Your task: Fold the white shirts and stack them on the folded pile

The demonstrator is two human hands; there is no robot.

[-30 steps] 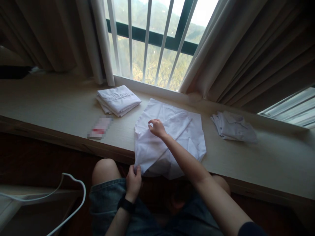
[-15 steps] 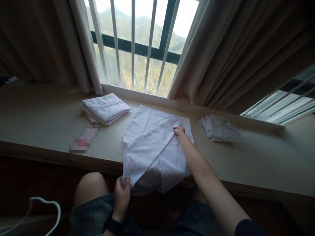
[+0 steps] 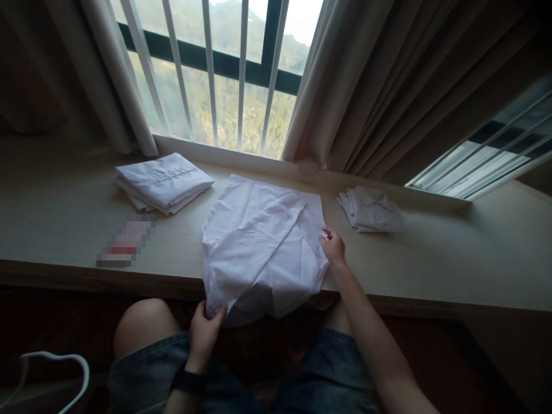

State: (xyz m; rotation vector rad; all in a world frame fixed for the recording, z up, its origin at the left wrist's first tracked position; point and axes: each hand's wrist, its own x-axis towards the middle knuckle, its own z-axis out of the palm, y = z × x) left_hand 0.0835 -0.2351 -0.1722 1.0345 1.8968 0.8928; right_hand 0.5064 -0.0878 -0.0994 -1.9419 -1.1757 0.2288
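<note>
Fingers of left hand pinched on lower left hem of white shirt, below ledge edge. Right hand at shirt's right edge, fingers curled onto fabric; firm grip or mere touch: cannot tell. Shirt spread flat on ledge centre, hem overhanging toward lap, one side panel folded inward. Folded stack well left, second folded pile right. Advice: keep hem taut, align right edge parallel to folded panel, smooth creases before pressing fold.
</note>
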